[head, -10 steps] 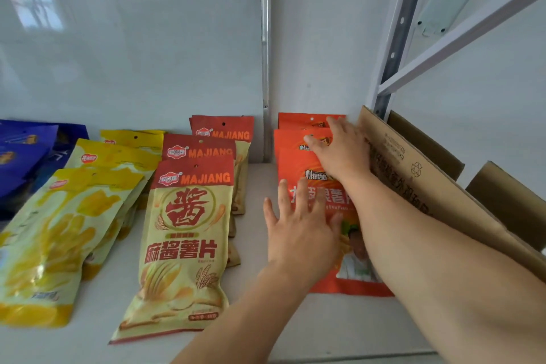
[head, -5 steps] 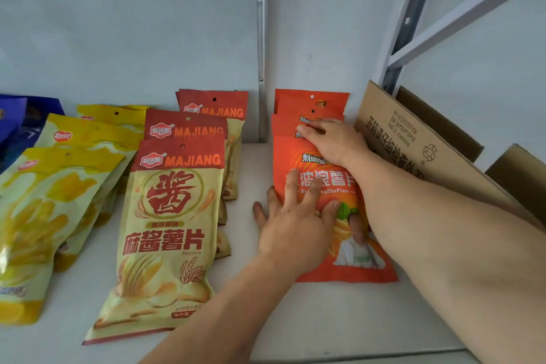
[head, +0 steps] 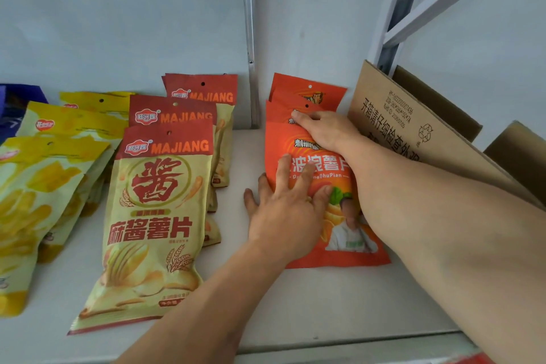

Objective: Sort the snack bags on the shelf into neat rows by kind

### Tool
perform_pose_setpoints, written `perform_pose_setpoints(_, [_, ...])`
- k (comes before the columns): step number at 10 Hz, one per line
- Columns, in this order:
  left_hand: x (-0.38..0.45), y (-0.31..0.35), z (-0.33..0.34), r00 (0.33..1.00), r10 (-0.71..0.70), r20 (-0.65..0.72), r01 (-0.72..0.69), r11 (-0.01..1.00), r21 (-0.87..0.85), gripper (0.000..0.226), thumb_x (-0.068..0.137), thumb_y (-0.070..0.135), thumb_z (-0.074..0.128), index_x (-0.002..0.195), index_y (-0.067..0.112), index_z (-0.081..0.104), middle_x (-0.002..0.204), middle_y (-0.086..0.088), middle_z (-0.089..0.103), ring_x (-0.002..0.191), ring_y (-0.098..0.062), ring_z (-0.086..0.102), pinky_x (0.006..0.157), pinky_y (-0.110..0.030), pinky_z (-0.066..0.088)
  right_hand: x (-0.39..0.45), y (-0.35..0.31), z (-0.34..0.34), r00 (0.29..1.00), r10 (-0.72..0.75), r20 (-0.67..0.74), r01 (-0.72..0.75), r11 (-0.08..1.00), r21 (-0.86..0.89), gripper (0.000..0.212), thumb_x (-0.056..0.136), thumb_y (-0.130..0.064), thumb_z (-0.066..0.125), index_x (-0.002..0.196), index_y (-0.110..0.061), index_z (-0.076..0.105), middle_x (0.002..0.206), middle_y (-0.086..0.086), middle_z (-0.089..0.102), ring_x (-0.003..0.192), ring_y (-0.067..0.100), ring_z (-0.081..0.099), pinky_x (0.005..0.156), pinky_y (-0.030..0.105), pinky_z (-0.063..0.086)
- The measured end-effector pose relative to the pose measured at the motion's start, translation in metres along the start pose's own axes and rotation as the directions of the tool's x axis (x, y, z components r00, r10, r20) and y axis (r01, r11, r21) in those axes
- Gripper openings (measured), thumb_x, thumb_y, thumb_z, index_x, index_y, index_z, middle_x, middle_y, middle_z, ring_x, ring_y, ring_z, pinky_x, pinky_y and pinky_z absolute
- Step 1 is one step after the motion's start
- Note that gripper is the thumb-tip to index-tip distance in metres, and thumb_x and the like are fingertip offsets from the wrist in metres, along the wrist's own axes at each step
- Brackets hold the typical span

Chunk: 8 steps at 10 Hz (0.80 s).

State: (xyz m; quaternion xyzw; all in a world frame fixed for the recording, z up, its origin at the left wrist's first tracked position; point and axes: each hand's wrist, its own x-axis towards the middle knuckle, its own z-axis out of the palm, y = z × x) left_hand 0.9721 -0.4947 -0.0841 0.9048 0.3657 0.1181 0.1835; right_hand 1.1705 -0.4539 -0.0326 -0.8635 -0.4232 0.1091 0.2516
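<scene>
A row of orange snack bags point(head: 307, 94) lies overlapped on the white shelf point(head: 325, 304), right of the back post. My left hand point(head: 286, 210) presses flat with spread fingers on the left part of the front orange bag point(head: 348, 251). My right hand point(head: 325, 130) rests palm down on the upper part of that row, fingertips on the second bag's top edge. Left of them lies a row of red-and-beige MAJIANG bags point(head: 156, 216), then yellow bags point(head: 44, 186).
A brown cardboard box point(head: 396, 115) with open flaps stands against the right of the orange bags. Blue bags point(head: 14, 106) show at the far left edge. A grey upright post point(head: 250, 38) splits the back wall. The shelf's front lip point(head: 354, 343) runs below.
The view has tilted down and left. Both hands slid the orange bags slightly toward me, and my left hand moved to the left edge of the front bag.
</scene>
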Motion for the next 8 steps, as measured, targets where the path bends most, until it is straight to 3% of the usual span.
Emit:
perform_pose_setpoints(2, [-0.001,0.001,-0.002,1.0,-0.003,0.002,0.003,1.0,-0.013,0.058,0.095,0.07,0.01,0.149,0.051,0.001,0.164,0.014,-0.008,0.15,-0.038,0.005,0.116,-0.064,0.001,-0.003,-0.002,-0.001,1.0,0.0,-0.029,-0.002,0.996,-0.089,0.08,0.078,-0.089,0.018,0.128,-0.043,0.059,0.13,0.002,0.064,0.119,0.03,0.058,0.106,0.05,0.039])
perform_pose_setpoints(3, [0.0,0.001,-0.003,1.0,0.004,-0.024,-0.005,0.999,-0.033,0.059,0.095,0.07,0.014,0.15,0.05,0.005,0.165,0.012,-0.005,0.15,-0.036,0.001,0.117,-0.063,0.002,-0.002,-0.005,-0.003,0.991,-0.031,-0.128,0.003,0.978,-0.21,0.073,0.084,-0.083,0.017,0.128,-0.044,0.06,0.134,0.002,0.06,0.128,0.032,0.049,0.107,0.054,0.028])
perform_pose_setpoints(4, [0.0,0.001,-0.004,0.997,0.003,-0.075,-0.006,0.999,-0.042,0.064,0.095,0.071,0.021,0.153,0.045,0.014,0.166,0.009,0.002,0.15,-0.034,-0.005,0.118,-0.061,0.002,-0.006,-0.011,-0.006,0.967,-0.072,-0.245,0.007,0.967,-0.256,0.06,0.092,-0.069,0.025,0.125,-0.037,0.064,0.13,0.005,0.061,0.124,0.033,0.049,0.103,0.052,0.029])
perform_pose_setpoints(5, [0.001,0.002,-0.007,0.986,0.03,-0.163,-0.03,1.0,0.003,0.07,0.093,0.071,0.025,0.154,0.038,0.018,0.166,0.005,0.01,0.152,-0.032,-0.008,0.12,-0.056,0.0,-0.014,-0.015,-0.01,0.935,-0.116,-0.334,0.037,0.972,-0.232,0.048,0.097,-0.055,0.032,0.119,-0.032,0.068,0.126,0.005,0.064,0.121,0.031,0.051,0.103,0.052,0.031])
perform_pose_setpoints(6, [0.001,0.003,-0.017,0.985,0.015,-0.174,-0.025,0.998,-0.061,0.073,0.094,0.07,0.034,0.155,0.032,0.023,0.166,0.002,0.013,0.152,-0.028,-0.006,0.121,-0.051,0.003,-0.028,-0.022,-0.017,0.929,-0.137,-0.343,0.086,0.983,-0.159,0.044,0.098,-0.051,0.034,0.111,-0.03,0.07,0.115,0.0,0.068,0.113,0.028,0.057,0.104,0.053,0.037])
perform_pose_setpoints(7, [0.002,0.003,-0.032,0.981,-0.002,-0.195,-0.03,0.987,-0.159,0.07,0.095,0.062,0.043,0.155,0.029,0.027,0.166,0.0,0.012,0.153,-0.025,-0.004,0.122,-0.047,0.006,-0.043,-0.032,-0.028,0.911,-0.189,-0.368,0.175,0.982,-0.07,0.04,0.097,-0.051,0.04,0.112,-0.029,0.07,0.118,-0.002,0.069,0.113,0.024,0.06,0.102,0.047,0.043])
perform_pose_setpoints(8, [0.003,0.005,-0.058,0.956,-0.032,-0.292,-0.058,0.954,-0.294,0.06,0.099,0.05,0.046,0.152,0.023,0.036,0.164,-0.002,0.02,0.152,-0.024,0.007,0.122,-0.043,0.01,-0.061,-0.044,-0.047,0.9,-0.179,-0.397,0.23,0.969,0.086,0.038,0.098,-0.052,0.043,0.119,-0.03,0.067,0.126,-0.006,0.066,0.115,0.016,0.059,0.091,0.03,0.043])
